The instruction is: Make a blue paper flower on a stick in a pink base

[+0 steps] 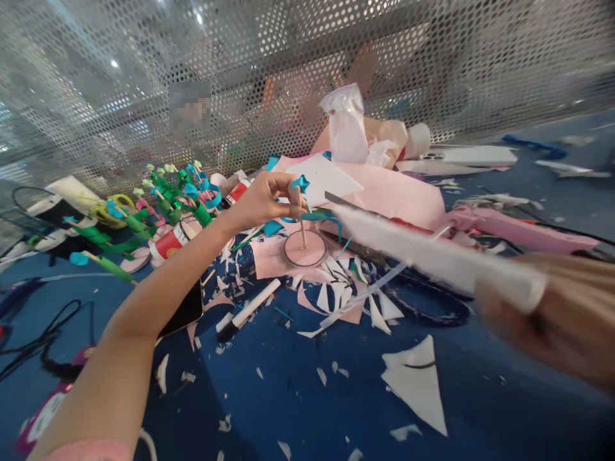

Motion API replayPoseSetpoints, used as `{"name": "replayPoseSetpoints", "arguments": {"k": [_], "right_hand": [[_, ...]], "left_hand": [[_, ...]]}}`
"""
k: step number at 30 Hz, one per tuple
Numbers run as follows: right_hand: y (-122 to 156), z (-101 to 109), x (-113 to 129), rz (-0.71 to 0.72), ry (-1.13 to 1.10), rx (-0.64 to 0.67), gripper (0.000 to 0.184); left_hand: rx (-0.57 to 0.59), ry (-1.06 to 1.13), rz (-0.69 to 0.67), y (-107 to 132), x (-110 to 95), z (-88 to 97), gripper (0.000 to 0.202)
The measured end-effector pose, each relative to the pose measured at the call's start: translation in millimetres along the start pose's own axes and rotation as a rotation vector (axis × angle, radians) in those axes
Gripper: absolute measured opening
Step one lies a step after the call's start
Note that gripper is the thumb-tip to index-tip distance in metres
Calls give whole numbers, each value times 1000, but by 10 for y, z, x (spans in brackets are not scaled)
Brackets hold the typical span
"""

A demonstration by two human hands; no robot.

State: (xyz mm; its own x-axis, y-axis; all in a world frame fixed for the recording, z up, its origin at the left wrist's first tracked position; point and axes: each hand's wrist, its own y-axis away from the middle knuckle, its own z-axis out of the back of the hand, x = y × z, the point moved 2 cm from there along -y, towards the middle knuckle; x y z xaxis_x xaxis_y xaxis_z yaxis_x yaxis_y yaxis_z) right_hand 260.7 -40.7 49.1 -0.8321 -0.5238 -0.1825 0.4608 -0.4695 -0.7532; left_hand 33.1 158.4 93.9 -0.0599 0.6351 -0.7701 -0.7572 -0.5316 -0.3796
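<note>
A bare left forearm [144, 314] with a pink sleeve [91, 450] reaches up from the lower left corner. The grip of the left hand [262, 200] is pinched on a pale stick [302, 232] just below its blue star tip [302, 184]; the stick stands nearly upright, its lower end touching a pink disc [314, 253] on the littered blue counter [269, 410]. The blurred right hand [538, 326] is closed around a long white strip [423, 253]. Green-wrapped sticks [138, 226] cluster left of the left hand; a white paper scrap [417, 378] lies nearer the camera than the disc.
</note>
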Motion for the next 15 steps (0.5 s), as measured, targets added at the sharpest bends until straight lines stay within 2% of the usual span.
{"name": "replayPoseSetpoints", "arguments": {"k": [3,4,8,12,15], "right_hand": [[-44,8,104,296,-121,40,16],[-69,4,102,300,-103,33,18],[-148,-19,1,138,19,-59,28],[-153,-40,18,246,-88,-17,18],[-178,-40,39,187,-68,-43,23]], "left_hand": [[5,3,12,4,-17,-19,39],[8,0,24,8,-20,-25,39],[9,6,69,21,-7,-37,37],[16,96,105,18,35,-42,39],[14,141,133,13,33,-45,39]]}}
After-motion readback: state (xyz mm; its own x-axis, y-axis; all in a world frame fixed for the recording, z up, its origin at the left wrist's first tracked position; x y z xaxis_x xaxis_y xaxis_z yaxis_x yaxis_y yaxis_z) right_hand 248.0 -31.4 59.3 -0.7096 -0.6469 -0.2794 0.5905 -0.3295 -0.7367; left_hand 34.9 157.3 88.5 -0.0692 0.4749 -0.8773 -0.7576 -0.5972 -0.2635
